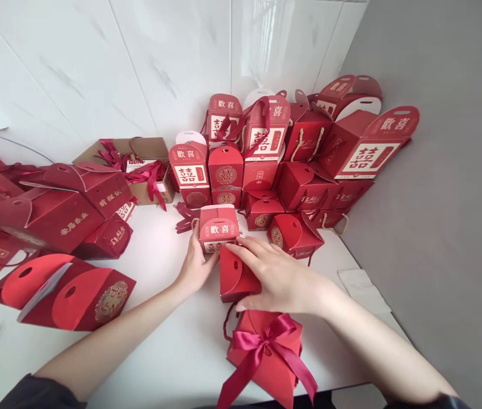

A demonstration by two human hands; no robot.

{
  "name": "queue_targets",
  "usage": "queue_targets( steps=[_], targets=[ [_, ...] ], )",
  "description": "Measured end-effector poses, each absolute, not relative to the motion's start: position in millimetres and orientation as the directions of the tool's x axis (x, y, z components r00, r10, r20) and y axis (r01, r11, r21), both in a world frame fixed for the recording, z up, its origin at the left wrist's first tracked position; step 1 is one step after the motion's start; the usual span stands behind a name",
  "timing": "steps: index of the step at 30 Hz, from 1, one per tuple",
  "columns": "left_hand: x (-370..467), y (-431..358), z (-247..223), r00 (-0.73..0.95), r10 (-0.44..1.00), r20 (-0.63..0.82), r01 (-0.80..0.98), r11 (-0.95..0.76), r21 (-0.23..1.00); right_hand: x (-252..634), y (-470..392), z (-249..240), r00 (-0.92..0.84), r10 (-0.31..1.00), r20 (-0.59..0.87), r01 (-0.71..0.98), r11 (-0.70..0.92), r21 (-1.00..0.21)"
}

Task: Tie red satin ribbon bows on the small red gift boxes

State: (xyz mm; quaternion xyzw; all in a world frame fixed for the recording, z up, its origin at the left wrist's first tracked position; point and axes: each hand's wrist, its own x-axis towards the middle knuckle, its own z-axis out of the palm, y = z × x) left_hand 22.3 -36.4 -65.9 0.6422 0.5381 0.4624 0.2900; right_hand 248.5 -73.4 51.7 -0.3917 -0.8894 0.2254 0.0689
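My left hand (pixel 196 264) grips the lower left side of a small red gift box (pixel 219 229) with a rounded handle flap and a white label. Just in front of it sits a plain red gift box (pixel 234 278) with curved closing flaps. My right hand (pixel 285 275) spans that plain box, thumb at its near side and fingertips at its far edge, close to the labelled box. Nearest to me stands a red gift box with a satin bow (pixel 266 338); a dark red cord lies at its left. My right palm hides part of the plain box.
Stacked red gift boxes (pixel 262 176) stand against the tiled wall. More boxes (pixel 53 216) are piled at the left, with two flap-topped boxes (pixel 81 301) before them. A cardboard carton (pixel 162 147) holds ribbons at the back. A grey wall (pixel 449 227) bounds the right side.
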Motion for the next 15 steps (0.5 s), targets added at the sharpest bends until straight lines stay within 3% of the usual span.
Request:
queue_targets(
  steps=[6,11,15],
  targets=[
    [27.2,-30.2,-72.0,0.086,0.972,0.217,0.372,-0.233,0.898,252.1,-40.1,53.9,-0.716,0.696,-0.051,0.644,0.630,-0.434],
    [35.3,-27.4,-80.7,0.104,0.976,0.194,0.362,-0.219,0.906,277.0,-29.2,59.7,-0.533,0.836,-0.130,0.833,0.491,-0.256],
    [45.8,-19.7,-77.7,0.065,0.965,0.253,0.389,-0.258,0.884,303.5,-26.5,62.5,-0.422,0.875,-0.237,0.904,0.384,-0.188]
  ],
)
